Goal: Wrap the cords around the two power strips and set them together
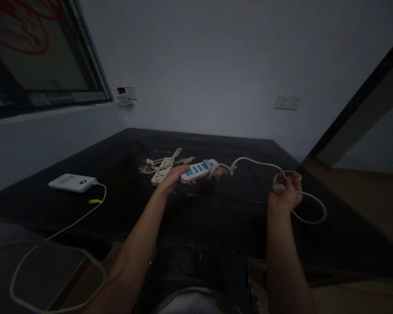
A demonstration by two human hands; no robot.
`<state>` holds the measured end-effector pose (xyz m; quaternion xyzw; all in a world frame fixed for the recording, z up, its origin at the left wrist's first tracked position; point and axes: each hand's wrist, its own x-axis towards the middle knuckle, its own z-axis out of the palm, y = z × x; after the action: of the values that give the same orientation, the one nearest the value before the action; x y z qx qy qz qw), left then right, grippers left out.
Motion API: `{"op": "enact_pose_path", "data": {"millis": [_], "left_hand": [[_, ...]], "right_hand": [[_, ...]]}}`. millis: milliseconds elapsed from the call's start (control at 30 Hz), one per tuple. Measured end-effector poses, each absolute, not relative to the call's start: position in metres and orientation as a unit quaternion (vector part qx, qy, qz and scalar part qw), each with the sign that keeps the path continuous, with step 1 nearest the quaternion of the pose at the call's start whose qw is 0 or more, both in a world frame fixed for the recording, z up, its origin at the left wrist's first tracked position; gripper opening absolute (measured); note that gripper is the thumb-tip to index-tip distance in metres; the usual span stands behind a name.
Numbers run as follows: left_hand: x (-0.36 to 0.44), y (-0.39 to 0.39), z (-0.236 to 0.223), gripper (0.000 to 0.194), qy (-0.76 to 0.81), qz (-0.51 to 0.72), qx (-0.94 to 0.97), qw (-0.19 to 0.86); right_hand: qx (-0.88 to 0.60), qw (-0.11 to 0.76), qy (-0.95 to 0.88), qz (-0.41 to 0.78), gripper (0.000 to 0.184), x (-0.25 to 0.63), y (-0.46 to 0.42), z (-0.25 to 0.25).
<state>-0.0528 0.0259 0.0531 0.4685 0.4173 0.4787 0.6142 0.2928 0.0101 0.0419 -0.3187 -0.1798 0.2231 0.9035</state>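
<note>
A white power strip with blue sockets [197,170] is gripped at its near-left end by my left hand [174,178], tilted a little above the table. Part of its white cord [260,162] is looped around the strip's far end, and the rest runs slack to the right. My right hand [287,192] is closed around the cord, with the pale plug [279,188] at its palm. A loop of cord hangs out on the right of that hand. Just behind my left hand lies a second, cream power strip [162,175] with its own cord bundled on top.
On the left of the dark table [216,218] lies a white power bank [73,182], its cable [85,215] trailing over the front edge. A yellow tag [94,201] is beside it. Wall sockets [287,103] are at the back, and a window [46,52] is on the left.
</note>
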Motion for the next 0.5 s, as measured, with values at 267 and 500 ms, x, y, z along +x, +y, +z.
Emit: {"op": "enact_pose_path", "data": {"millis": [267, 500], "left_hand": [[-0.057, 0.024, 0.062, 0.030, 0.310, 0.597, 0.381, 0.634], [-0.037, 0.009, 0.061, 0.044, 0.219, 0.502, 0.470, 0.692]], "right_hand": [[-0.455, 0.791, -0.291, 0.288, 0.023, 0.269, 0.009, 0.043], [-0.429, 0.631, -0.470, 0.444, 0.040, 0.224, 0.002, 0.038]]}}
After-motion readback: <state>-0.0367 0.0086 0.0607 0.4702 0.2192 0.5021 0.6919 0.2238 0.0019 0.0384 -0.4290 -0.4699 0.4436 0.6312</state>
